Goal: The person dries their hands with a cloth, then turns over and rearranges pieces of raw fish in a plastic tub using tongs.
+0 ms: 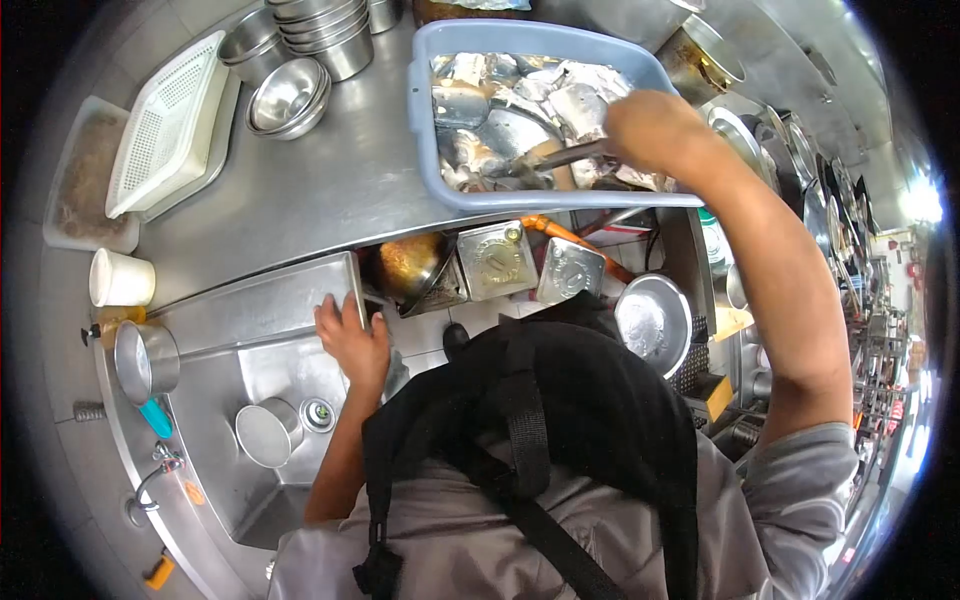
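Observation:
A blue-grey plastic tub (428,130) stands on the steel counter, filled with large pieces of fish (515,133) in some liquid. Over its right side, my right hand (655,130) is closed around the handle of a metal utensil (570,155). The utensil slants down to the left among the fish, and its far end is hard to make out there. My left hand (352,340) rests with fingers spread on the steel ledge (290,300) by the sink, holding nothing.
At the left is a sink (215,400) with a metal pot (268,433) inside. Stacked steel bowls (335,45) and a white perforated basket (170,125) stand on the counter (350,170). Square tins (497,262) and a steel basin (653,325) sit below. Pans (800,150) line the right.

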`<state>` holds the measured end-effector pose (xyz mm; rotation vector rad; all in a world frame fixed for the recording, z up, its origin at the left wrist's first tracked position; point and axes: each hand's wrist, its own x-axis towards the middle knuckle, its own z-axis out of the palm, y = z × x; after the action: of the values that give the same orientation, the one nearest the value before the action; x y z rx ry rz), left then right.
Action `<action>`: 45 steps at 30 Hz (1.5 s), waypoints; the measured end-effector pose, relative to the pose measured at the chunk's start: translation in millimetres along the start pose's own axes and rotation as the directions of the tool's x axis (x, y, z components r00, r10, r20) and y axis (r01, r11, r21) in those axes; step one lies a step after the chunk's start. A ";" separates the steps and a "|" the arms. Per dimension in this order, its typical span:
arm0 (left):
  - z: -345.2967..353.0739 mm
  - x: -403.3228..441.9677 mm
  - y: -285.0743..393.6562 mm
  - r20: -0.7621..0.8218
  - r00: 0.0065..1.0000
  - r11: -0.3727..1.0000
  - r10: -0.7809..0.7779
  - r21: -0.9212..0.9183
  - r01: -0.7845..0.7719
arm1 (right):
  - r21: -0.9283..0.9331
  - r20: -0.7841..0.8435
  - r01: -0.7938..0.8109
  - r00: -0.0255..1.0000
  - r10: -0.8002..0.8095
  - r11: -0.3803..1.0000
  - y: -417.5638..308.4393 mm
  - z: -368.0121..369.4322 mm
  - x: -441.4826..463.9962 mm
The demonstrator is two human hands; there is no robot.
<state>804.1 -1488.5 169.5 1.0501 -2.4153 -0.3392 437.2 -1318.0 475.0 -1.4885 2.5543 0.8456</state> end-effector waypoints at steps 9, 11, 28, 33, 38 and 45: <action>-3.1 2.9 0.0 0.037 0.999 0.999 0.015 -0.043 -0.013 | 0.269 -0.028 -0.280 0.954 0.298 0.922 23.3 36.2 -100.4; -4.4 3.8 -0.9 0.048 0.999 0.999 0.014 -0.043 -0.012 | 0.295 -0.022 -0.308 0.944 0.329 0.904 22.6 46.6 -104.3; -2.8 5.9 6.9 -0.009 0.998 0.995 -0.067 -0.073 0.066 | 0.209 -0.174 -0.088 0.977 0.126 0.974 30.7 23.2 -76.3; -3.9 6.1 5.8 0.004 0.999 0.997 -0.036 -0.069 0.036 | 0.484 -0.408 -0.033 0.875 0.259 0.874 58.9 -8.9 -90.1; -3.5 8.7 5.4 -0.008 1.000 0.998 -0.024 -0.066 0.023 | 0.336 -0.133 -0.130 0.974 0.184 0.933 35.7 -3.0 -71.2; -4.8 9.8 6.3 0.002 1.000 0.996 -0.027 -0.082 0.027 | 0.166 -0.161 0.027 0.987 0.000 0.986 9.4 5.4 -67.4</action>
<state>796.9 -1491.6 179.4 1.0478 -2.3685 -0.4447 464.0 -1258.9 496.0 -1.5794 2.6462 0.5123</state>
